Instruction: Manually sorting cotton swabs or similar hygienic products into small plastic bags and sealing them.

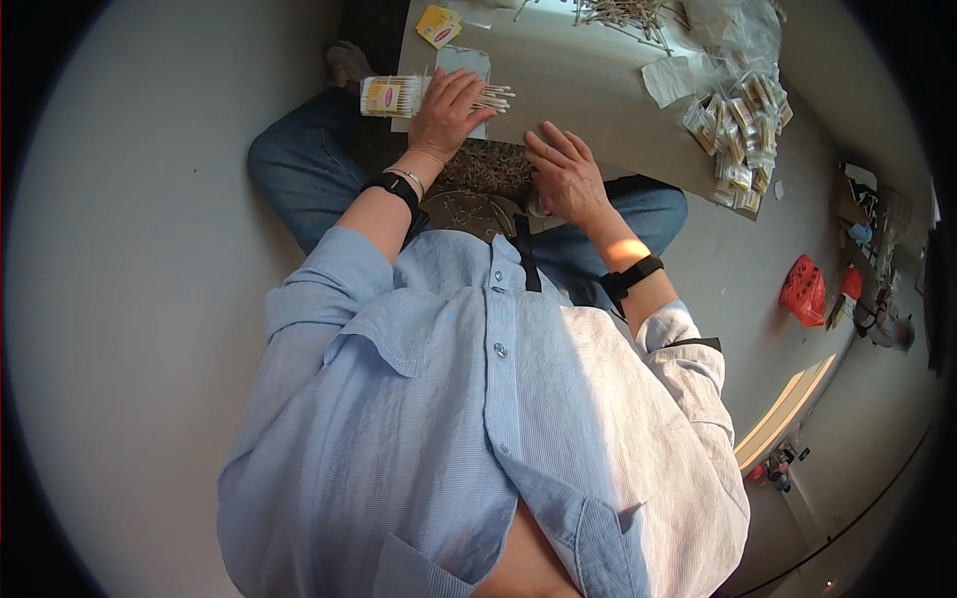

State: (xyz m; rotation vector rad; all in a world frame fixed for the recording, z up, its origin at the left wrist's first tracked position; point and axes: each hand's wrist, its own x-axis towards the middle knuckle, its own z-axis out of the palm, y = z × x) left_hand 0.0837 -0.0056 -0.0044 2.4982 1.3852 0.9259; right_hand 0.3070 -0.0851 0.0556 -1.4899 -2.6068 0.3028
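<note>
My left hand (446, 116) is at the near left of the table, closed over a bunch of loose cotton swabs (493, 98). Their white tips stick out on its right side, between thumb and fingers. Left of that hand, a clear pack of cotton swabs (389, 96) with a yellow label juts past the table's left edge. A pale flat sheet (464, 62) lies just beyond my fingers. My right hand (570, 181) rests at the table's near edge, fingers stretched and a little apart, with nothing visible in it. Its palm side is hidden.
Yellow cards (439, 26) lie at the table's far left. Loose swabs (623, 14) are heaped at the far side. Several filled small bags (743, 130) pile up at the right edge, near a white paper piece (668, 81). A red bag (803, 291) sits on the floor.
</note>
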